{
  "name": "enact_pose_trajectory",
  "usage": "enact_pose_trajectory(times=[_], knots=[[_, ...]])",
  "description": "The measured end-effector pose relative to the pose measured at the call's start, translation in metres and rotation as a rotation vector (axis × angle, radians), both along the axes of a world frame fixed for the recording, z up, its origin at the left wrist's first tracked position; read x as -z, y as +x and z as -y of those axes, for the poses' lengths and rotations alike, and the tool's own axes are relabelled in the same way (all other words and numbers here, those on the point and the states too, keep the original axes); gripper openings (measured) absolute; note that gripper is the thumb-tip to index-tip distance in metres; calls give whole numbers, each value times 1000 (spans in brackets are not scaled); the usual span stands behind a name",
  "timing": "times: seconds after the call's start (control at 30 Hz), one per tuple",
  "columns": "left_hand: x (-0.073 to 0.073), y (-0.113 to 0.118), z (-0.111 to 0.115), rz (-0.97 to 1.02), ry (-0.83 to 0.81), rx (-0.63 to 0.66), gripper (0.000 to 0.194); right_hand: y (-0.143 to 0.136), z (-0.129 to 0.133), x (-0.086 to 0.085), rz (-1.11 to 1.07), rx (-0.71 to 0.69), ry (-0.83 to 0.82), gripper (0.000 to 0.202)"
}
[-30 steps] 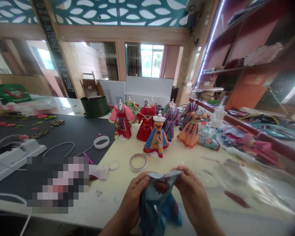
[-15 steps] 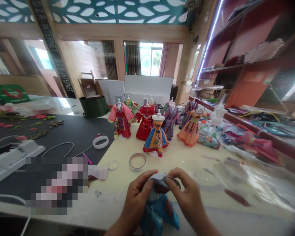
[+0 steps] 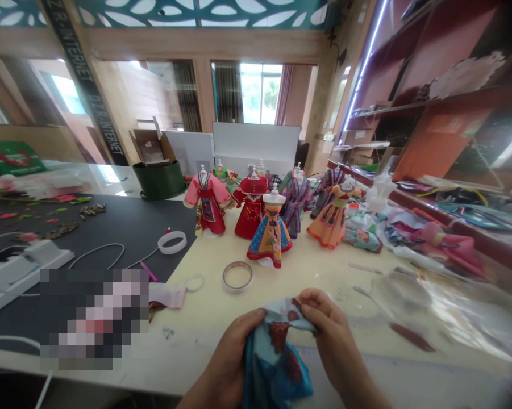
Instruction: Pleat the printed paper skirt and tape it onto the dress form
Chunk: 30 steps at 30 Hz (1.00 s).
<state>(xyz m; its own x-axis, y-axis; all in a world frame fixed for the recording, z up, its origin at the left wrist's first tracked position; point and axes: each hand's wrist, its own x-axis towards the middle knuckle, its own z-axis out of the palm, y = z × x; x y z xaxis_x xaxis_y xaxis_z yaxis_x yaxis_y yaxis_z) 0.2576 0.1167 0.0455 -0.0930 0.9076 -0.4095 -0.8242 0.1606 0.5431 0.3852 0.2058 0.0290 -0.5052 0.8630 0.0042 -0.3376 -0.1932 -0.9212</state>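
Note:
A blue satin-like cloth [image 3: 277, 369] with dark red patches and a paler light-blue upper part hangs between my hands at the table's front edge. It looks like a small doll garment, but its full shape is hidden in the folds. My left hand [image 3: 237, 341] is closed on its left upper edge, thumb on top. On the other side my right hand [image 3: 328, 318] pinches the upper right edge, fingers curled. The light-blue edge is stretched between the two. Just beyond them lies a roll of clear tape [image 3: 237, 276] on the cream mat [image 3: 213, 307].
Several doll dresses on small stands, one an orange-and-blue dress [image 3: 273, 233], stand behind the tape. Right of my hands lie clear plastic film [image 3: 460, 312] and a dark red strip [image 3: 411, 336]. To the left are a white tape roll [image 3: 173, 243] and a power strip [image 3: 25, 272].
My hands have moved apart, and the bunched upper part of the cloth is now opened out between them, showing more of the red patches. The view has tilted slightly down.

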Motion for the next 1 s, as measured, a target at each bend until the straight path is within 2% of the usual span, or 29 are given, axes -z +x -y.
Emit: enact_pose_trajectory(times=[0.13,0.23,0.37,0.43,0.47,0.53,0.6,0.67,0.77,0.83,1.0], knots=[[1,0,3,-70,-32,-74,12,8,2,0,4,-95,123,33],[-3,1,5,-163,-45,-110,10,12,6,-3,182,-77,373,33],[-11,3,10,-186,-47,-36,14,14,8,-5,322,-1,800,30],[-11,3,12,-207,-36,7,18,16,9,-6,287,-28,868,21],[-10,3,13,-226,-25,34,21,17,9,-7,265,-51,832,15],[-4,1,15,-288,-5,114,25,20,12,-8,241,-133,614,11],[2,-2,17,-358,27,215,26,23,15,-7,239,-218,315,21],[6,-6,19,-411,72,314,26,25,17,-4,223,-227,130,29],[4,-12,21,-457,88,393,24,27,19,-1,170,-102,74,31],[0,-15,22,-501,36,373,22,28,18,1,163,-33,44,28],[-6,-24,23,-651,-44,324,18,32,14,6,150,4,49,27]])
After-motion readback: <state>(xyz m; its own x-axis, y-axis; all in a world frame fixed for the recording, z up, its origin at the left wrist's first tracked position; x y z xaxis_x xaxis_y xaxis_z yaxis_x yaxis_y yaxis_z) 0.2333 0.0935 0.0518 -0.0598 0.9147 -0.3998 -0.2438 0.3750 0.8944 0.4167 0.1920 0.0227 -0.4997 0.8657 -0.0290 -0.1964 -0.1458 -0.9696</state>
